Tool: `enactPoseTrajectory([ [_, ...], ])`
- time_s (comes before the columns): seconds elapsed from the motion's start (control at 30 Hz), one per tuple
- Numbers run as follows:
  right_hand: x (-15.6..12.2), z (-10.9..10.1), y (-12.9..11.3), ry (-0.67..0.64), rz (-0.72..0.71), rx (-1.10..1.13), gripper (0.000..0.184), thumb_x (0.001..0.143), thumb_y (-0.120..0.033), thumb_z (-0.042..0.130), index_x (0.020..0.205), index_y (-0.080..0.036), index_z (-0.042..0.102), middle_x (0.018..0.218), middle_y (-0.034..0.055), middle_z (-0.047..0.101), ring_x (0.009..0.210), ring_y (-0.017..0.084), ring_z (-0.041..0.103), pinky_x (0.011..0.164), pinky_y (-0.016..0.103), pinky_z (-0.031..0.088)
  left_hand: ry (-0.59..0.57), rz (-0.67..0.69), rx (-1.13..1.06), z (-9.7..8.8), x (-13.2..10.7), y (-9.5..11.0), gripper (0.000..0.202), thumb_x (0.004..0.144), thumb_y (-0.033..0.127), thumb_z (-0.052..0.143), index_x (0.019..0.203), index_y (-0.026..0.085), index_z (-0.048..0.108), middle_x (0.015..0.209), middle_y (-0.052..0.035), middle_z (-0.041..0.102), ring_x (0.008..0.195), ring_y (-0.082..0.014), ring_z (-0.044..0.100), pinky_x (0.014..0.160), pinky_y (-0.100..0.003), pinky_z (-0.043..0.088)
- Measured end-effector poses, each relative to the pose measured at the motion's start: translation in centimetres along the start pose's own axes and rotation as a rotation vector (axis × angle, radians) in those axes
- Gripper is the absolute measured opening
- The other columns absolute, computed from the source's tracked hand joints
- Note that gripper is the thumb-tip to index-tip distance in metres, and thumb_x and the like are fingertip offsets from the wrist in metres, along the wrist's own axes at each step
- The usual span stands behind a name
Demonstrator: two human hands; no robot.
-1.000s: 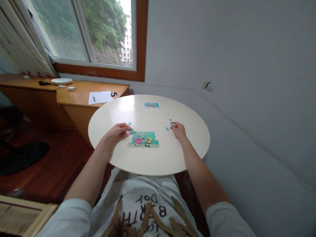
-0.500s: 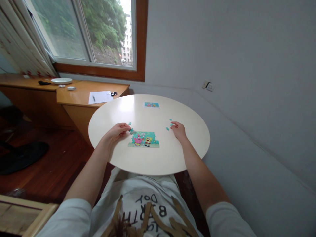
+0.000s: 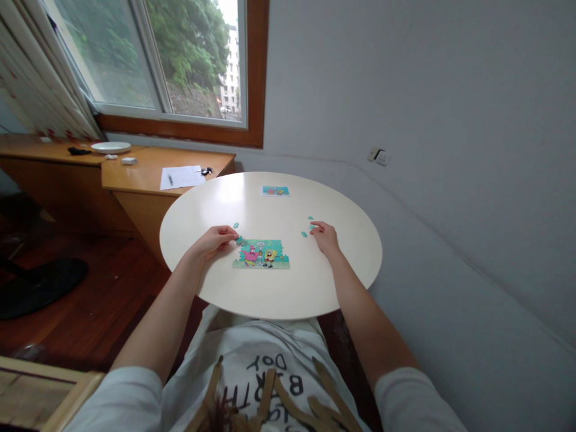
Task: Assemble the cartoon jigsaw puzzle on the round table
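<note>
A partly joined jigsaw puzzle (image 3: 263, 254) with cartoon figures lies flat on the round white table (image 3: 270, 300). At its upper left corner, my left hand (image 3: 219, 238) is closed, its fingertips pinching a small teal puzzle piece (image 3: 240, 240). Just beyond those fingers rests another loose piece (image 3: 236, 225). To the right of the puzzle, my right hand (image 3: 326, 236) has its thumb and forefinger around a teal piece (image 3: 312, 227) at the tabletop. Two more loose pieces lie close by, one beyond the fingertips (image 3: 310, 218) and one to their left (image 3: 304, 234).
A small picture card (image 3: 275, 191) with a similar scene lies near the table's far edge. Beyond, at left, a wooden desk (image 3: 144, 165) holds a paper sheet (image 3: 180, 177), keys (image 3: 206, 171) and a white plate (image 3: 111, 147). A wall stands at right.
My left hand has shifted very slightly, and its piece now sits lower against the puzzle's upper left corner. The right hand is nearly still among its pieces.
</note>
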State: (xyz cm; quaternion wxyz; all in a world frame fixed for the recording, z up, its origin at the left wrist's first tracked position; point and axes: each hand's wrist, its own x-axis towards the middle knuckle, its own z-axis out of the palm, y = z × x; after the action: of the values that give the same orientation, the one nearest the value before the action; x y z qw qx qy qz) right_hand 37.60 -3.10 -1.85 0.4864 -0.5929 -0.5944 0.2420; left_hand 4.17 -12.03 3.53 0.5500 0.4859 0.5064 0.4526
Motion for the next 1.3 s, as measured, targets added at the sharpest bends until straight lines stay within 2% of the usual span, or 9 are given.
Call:
enactPoseTrajectory([
  [0.3, 0.1, 0.0, 0.3, -0.002, 0.003, -0.009, 0.035, 0.068, -0.022, 0.048, 0.096, -0.018, 0.069, 0.065, 0.0014, 0.068, 0.064, 0.015, 0.062, 0.066, 0.028, 0.048, -0.081, -0.104, 0.174, -0.2, -1.8, 0.2, 0.029, 0.050, 0.028, 0.080, 0.058, 0.014, 0.057, 0.045, 0.0058, 0.043, 0.040, -0.0021, 0.028, 0.040, -0.019, 0.015],
  [0.5, 0.0, 0.0, 0.1, -0.003, 0.002, -0.010, 0.036, 0.069, -0.021, 0.046, 0.096, -0.018, 0.070, 0.066, 0.0021, 0.068, 0.065, 0.016, 0.062, 0.065, 0.027, 0.047, -0.044, -0.137, 0.242, 0.3, -2.6, 0.4, 0.030, 0.049, 0.030, 0.080, 0.058, 0.013, 0.057, 0.042, 0.0067, 0.041, 0.039, -0.0027, 0.028, 0.040, -0.020, 0.013],
  [0.77, -0.1, 0.0, -0.1, 0.001, 0.003, -0.006, 0.035, 0.068, -0.021, 0.047, 0.095, -0.017, 0.069, 0.065, 0.0026, 0.068, 0.065, 0.016, 0.062, 0.067, 0.029, 0.048, -0.003, -0.148, 0.331, 1.3, -3.1, 1.0, 0.028, 0.049, 0.032, 0.077, 0.058, 0.014, 0.057, 0.044, 0.0056, 0.045, 0.041, -0.0042, 0.031, 0.041, -0.021, 0.015],
  [0.97, -0.1, 0.0, 0.0, -0.007, -0.001, -0.003, 0.036, 0.068, -0.022, 0.047, 0.096, -0.017, 0.069, 0.067, 0.0029, 0.069, 0.067, 0.017, 0.063, 0.068, 0.029, 0.048, 0.001, -0.159, 0.358, 1.3, -3.3, 1.1, 0.026, 0.050, 0.032, 0.076, 0.057, 0.015, 0.058, 0.044, 0.0057, 0.045, 0.042, -0.0053, 0.032, 0.043, -0.021, 0.018],
  [1.3, -0.2, -0.1, -0.1, -0.007, 0.006, -0.007, 0.035, 0.068, -0.022, 0.047, 0.095, -0.018, 0.069, 0.066, 0.0020, 0.069, 0.066, 0.016, 0.063, 0.068, 0.029, 0.049, 0.034, -0.100, 0.432, 1.6, -3.5, 1.1, 0.019, 0.052, 0.028, 0.071, 0.055, 0.016, 0.058, 0.047, 0.0038, 0.050, 0.046, -0.0077, 0.038, 0.044, -0.022, 0.023],
])
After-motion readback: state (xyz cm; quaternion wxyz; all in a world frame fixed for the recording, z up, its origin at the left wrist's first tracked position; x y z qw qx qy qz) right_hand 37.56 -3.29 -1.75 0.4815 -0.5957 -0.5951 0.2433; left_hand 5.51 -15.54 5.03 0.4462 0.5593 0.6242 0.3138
